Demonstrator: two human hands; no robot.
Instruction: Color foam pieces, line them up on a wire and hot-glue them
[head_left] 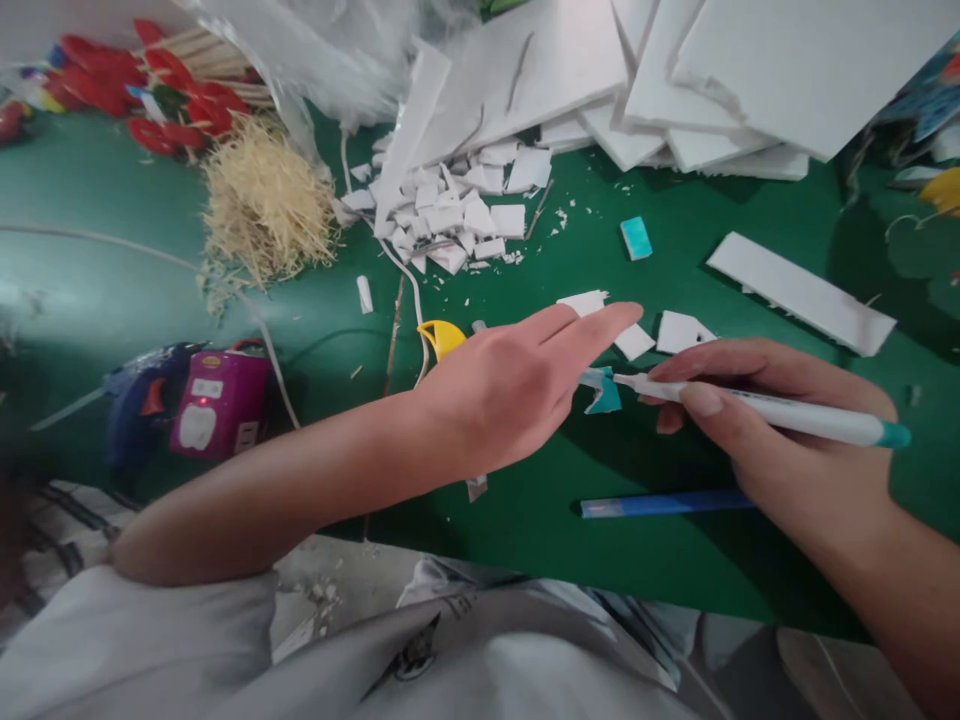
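Observation:
My right hand [750, 400] grips a white marker [795, 415] with a teal end, its fingers wrapped around the barrel. The marker's tip points left and meets a small teal-coloured foam piece [604, 392]. Over that piece's left side lies my left hand [517, 375], its upper fingers stretched out and close together. The lower fingers seem to pinch the piece, though the thumb is hidden. Beneath the left hand a yellow object [442, 339] shows only in part. White foam scraps [634, 341] lie just past the fingertips. Below the right hand rests a blue pen [660, 504].
Foam offcuts [450, 210] are heaped at the back, beside stacked white foam sheets [540, 80]. A foam strip [802, 290] and a teal block [636, 239] lie right. Left are straw-like shreds [262, 200], a purple box [223, 400], a blue glue gun [146, 400] and cables.

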